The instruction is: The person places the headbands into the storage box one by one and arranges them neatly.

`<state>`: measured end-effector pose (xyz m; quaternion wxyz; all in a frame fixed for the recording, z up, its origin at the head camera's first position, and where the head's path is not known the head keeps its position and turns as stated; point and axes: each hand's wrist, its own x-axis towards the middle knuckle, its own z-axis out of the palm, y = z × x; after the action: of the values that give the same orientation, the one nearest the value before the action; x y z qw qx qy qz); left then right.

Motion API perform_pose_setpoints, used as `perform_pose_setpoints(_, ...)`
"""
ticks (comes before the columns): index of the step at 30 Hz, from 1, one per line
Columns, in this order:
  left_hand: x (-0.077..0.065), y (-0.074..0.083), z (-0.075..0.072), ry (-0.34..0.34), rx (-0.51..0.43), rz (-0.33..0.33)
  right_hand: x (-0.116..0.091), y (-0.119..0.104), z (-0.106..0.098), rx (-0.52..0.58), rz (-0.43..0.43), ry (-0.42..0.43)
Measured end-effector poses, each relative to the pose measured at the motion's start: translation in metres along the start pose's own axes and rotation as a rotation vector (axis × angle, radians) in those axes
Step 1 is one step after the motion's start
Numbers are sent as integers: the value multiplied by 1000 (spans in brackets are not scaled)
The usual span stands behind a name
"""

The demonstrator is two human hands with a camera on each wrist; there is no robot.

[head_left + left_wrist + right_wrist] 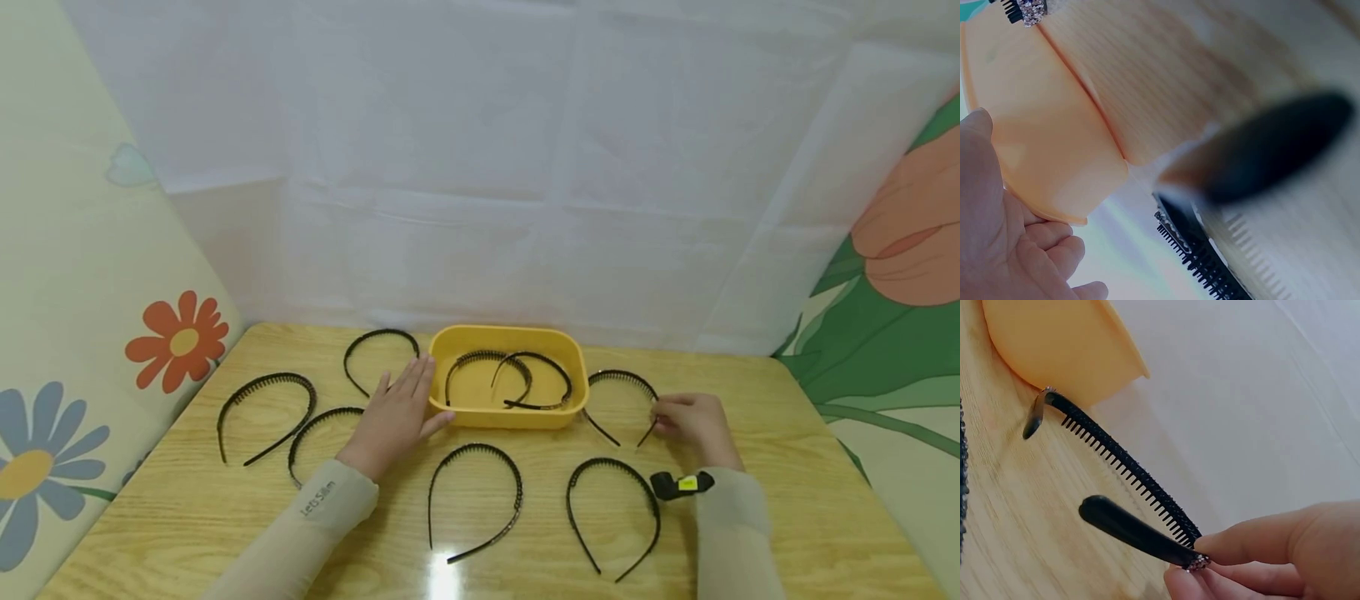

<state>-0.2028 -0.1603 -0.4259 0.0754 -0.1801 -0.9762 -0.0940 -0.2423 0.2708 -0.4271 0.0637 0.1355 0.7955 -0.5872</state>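
A yellow plastic bin stands at the back of the table, with two black toothed headbands lying in it. My left hand rests against the bin's left end, fingers fairly straight along the rim and thumb at the front side. At the bin's right, my right hand pinches one leg of a black headband between thumb and fingers. The right wrist view shows this headband with a row of comb teeth and a sparkly trim near the fingertips.
More black headbands lie about the table: one at far left, another partly behind the left forearm, one behind the left hand, and two nearer the front, at centre and right. A white cloth hangs behind the table.
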Motion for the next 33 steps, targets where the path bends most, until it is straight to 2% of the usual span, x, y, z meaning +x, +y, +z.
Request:
perform_pose_setpoints(17,0,-1,1,-2,14,5,-3,-6,-3,74,-6,86)
perform_pose_setpoints(33,1,-2,2,-9,5,1,-7,-21,-6,128,-83,198)
